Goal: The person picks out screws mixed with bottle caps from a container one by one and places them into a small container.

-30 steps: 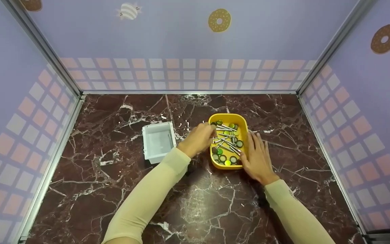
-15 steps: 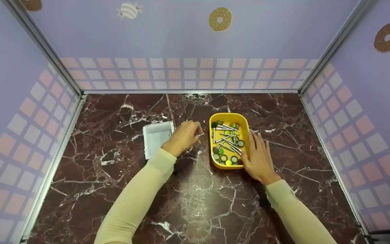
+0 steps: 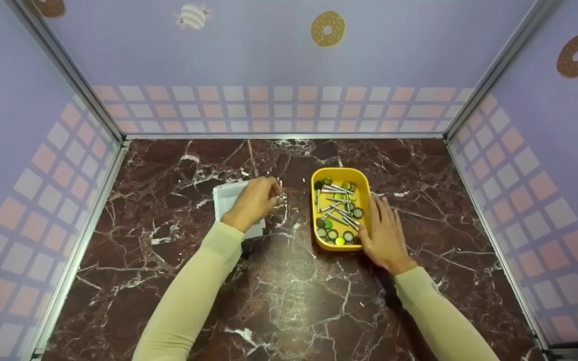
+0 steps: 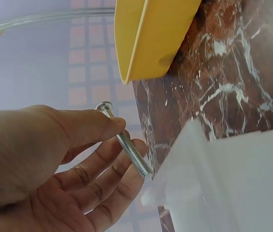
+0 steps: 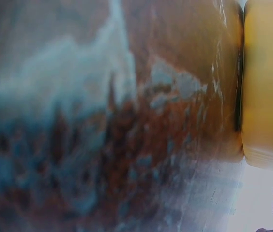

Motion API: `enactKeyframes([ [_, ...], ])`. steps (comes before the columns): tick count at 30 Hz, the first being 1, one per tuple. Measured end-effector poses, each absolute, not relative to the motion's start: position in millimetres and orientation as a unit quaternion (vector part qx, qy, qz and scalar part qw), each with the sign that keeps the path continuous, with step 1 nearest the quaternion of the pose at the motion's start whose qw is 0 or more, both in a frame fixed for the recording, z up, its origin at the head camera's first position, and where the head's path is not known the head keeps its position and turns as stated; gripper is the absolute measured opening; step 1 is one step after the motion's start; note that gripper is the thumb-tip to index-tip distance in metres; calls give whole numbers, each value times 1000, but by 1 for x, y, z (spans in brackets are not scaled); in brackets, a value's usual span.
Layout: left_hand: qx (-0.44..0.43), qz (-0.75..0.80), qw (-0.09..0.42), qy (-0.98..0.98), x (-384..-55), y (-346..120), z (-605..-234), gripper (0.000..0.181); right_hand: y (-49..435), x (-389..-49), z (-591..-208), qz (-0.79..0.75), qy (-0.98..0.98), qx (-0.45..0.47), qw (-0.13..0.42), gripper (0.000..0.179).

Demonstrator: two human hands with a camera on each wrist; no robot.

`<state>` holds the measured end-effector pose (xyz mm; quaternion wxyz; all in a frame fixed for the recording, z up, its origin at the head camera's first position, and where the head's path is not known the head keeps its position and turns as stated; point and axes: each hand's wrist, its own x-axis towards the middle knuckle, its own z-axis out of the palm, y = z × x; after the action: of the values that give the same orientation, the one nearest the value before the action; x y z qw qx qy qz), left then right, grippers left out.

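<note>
My left hand (image 3: 252, 201) is over the right part of a small white box (image 3: 225, 194), hiding much of its inside. In the left wrist view its thumb and fingers pinch a silver bolt (image 4: 132, 153), threaded end pointing down toward the white box. My right hand (image 3: 386, 239) rests against the right side of a yellow box (image 3: 341, 172), fingers straight along the wall and thumb at the near rim. Several silver bolts (image 3: 336, 199) lie crisscrossed inside the yellow box, among green, yellow and dark round caps (image 3: 332, 234).
The boxes stand apart on a dark red marbled tabletop (image 3: 289, 296). Lilac walls (image 3: 269, 60) with a checked band enclose the back and both sides.
My left hand has moved left from inside the yellow box's left edge to over the white box, carrying the bolt. The right hand has stayed at the yellow box.
</note>
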<state>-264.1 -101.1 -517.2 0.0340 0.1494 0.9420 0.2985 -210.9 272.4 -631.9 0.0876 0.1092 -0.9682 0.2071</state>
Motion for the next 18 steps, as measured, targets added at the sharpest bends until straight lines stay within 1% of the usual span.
enactKeyframes([
  [7,128,317,23,939,-267,-119,-518,21,272,-211,-633,202,-968,116,93,83],
  [14,99,323,26,941,-266,-140,-523,21,272,-211,-633,204,-967,117,97,84],
  [18,91,327,9,940,-266,-149,-527,20,273,-211,-633,202,-968,114,93,84],
])
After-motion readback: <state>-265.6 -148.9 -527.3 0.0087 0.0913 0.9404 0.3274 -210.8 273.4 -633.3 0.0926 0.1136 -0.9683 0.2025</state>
